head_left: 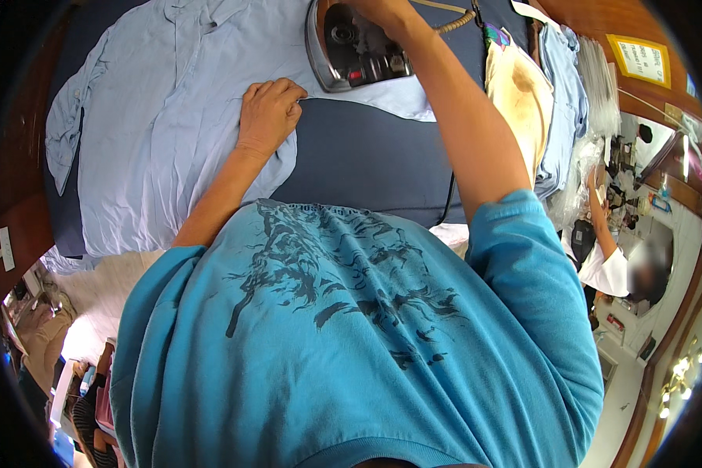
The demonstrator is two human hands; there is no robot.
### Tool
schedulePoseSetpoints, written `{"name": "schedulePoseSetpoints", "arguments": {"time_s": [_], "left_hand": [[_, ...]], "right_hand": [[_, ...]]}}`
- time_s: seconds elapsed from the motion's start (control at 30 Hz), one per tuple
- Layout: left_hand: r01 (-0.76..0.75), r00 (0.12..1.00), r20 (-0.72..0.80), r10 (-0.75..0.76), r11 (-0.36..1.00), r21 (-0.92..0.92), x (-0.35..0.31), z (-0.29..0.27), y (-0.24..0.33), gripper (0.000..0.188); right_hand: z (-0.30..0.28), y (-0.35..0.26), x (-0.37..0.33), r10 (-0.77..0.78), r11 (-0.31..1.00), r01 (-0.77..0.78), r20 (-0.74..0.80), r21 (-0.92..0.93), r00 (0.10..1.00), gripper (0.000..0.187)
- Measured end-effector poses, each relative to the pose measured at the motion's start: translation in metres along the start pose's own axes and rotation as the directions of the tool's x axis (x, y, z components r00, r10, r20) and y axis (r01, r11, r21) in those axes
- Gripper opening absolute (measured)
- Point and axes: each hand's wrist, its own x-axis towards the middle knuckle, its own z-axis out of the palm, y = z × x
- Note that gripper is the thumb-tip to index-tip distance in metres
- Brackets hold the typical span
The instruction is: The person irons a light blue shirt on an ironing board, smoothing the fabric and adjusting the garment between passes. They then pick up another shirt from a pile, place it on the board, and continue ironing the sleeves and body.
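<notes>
A light blue shirt (156,117) lies spread over a dark blue ironing surface (366,152), its buttoned front and one sleeve toward the left. My left hand (271,115) rests on the shirt near its right part, with the fingers curled and closed on the cloth. Just right of it, a dark iron (355,51) stands with its soleplate on the fabric. At the top edge my right hand (382,12) is wrapped around the iron's handle, partly cut off by the frame. A coiled tan cord (454,23) runs off beside the iron.
To the right lie a cream cloth with a brown scorch-like stain (522,78), folded blue garments (558,93) and clear plastic covers (598,86). A yellow-bordered sign (638,61) hangs beyond. Another person in white (607,269) is at the far right; a seated person is at lower left.
</notes>
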Motion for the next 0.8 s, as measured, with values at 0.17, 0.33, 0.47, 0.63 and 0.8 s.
{"name": "schedulePoseSetpoints", "arguments": {"time_s": [0.17,0.33,0.47,0.63,0.8], "left_hand": [[-0.015,1.0,-0.007,0.014,1.0,-0.016,0.002,0.0,0.0,0.014],[0.016,1.0,0.019,-0.016,0.999,-0.035,0.002,-0.002,-0.001,0.013],[0.026,1.0,0.006,-0.025,0.998,-0.055,0.005,-0.006,0.002,0.013],[0.019,1.0,0.001,-0.019,1.0,-0.024,0.003,-0.003,0.001,0.013],[0.01,1.0,-0.018,-0.011,0.999,-0.039,0.005,-0.005,0.003,0.014]], "right_hand": [[-0.02,0.029,0.0,-0.293,0.952,0.298,0.069,-0.068,0.954,0.038],[-0.055,0.063,-0.03,-0.122,0.984,0.152,0.265,-0.096,0.956,0.038],[-0.061,0.041,-0.085,-0.108,0.963,0.215,0.495,-0.164,0.862,0.058],[-0.048,0.045,-0.081,-0.142,0.969,0.189,0.27,-0.159,0.952,0.049],[-0.056,0.063,-0.048,0.271,0.948,-0.254,-0.065,0.191,0.96,0.039]]}}
